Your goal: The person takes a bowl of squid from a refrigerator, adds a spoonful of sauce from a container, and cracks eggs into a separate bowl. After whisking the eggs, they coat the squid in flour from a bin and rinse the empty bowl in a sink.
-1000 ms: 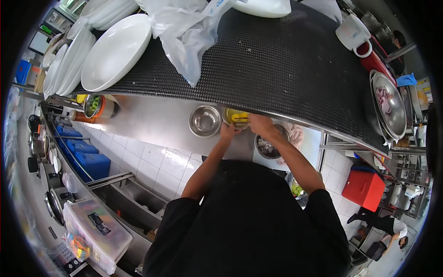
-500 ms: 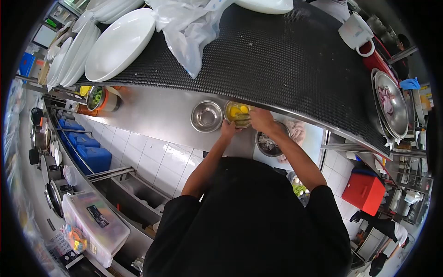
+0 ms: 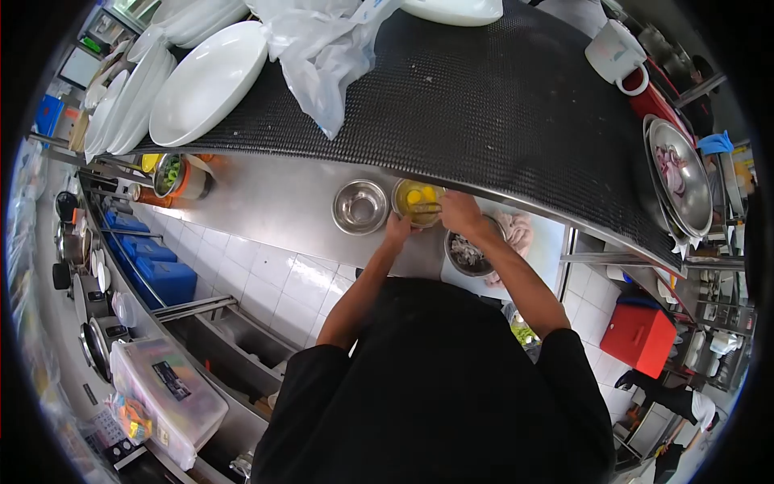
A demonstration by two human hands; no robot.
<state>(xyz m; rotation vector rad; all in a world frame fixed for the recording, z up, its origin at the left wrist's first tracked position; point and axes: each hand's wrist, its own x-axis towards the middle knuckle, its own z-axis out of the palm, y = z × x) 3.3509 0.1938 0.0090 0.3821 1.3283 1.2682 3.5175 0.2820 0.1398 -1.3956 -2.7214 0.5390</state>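
Egg yolks (image 3: 415, 196) lie in a metal bowl (image 3: 396, 202) on the steel counter, partly under the edge of the raised shelf. My left hand (image 3: 398, 230) grips the near side of this bowl's rim. In my right hand (image 3: 461, 214), closed at the bowl's right side, is a brownish utensil (image 3: 425, 208) that dips in among the yolks; its exact kind is too small to make out. Just left stands another metal bowl (image 3: 360, 207) with a bare inside. Below my right forearm, a bowl of pale chopped pieces (image 3: 468, 252) sits partly hidden.
A black-matted shelf (image 3: 484, 105) overhangs the counter, carrying white plates (image 3: 208, 85), a plastic bag (image 3: 326, 73), a mug (image 3: 617, 56) and a steel bowl of sliced onion (image 3: 685, 181). Pinkish cloth-like stuff (image 3: 516, 234) lies on a white board (image 3: 548, 250). A red box (image 3: 637, 335) stands right.
The utensil in my right hand has shifted slightly within the egg bowl, and the yolks have moved a little. My left hand keeps its grip on the rim.
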